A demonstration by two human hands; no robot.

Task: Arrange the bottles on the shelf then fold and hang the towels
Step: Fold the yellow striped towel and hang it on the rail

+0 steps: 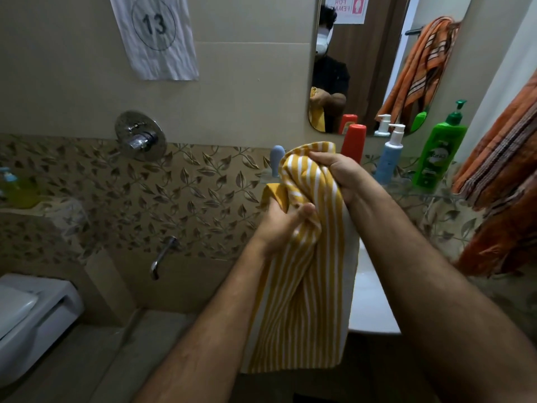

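A: While the green bottle [438, 152], blue bottle [389, 158] and red bottle [353, 142] stand on the shelf [430, 193] at two o'clock, what remains?

B: The striped towel [302, 286], centre frame. Left hand [279, 228] and right hand [334, 175] both clutch its bunched top; folding seems unfinished, hanging undone.

Both hands [308, 199] grip a hanging yellow striped towel [302, 286].

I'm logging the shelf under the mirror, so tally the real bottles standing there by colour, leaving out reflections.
Red bottle: 1
Blue pump bottle with white pump: 1
Green pump bottle: 1
Pale blue-grey bottle, partly hidden behind the yellow striped towel: 1
Total: 4
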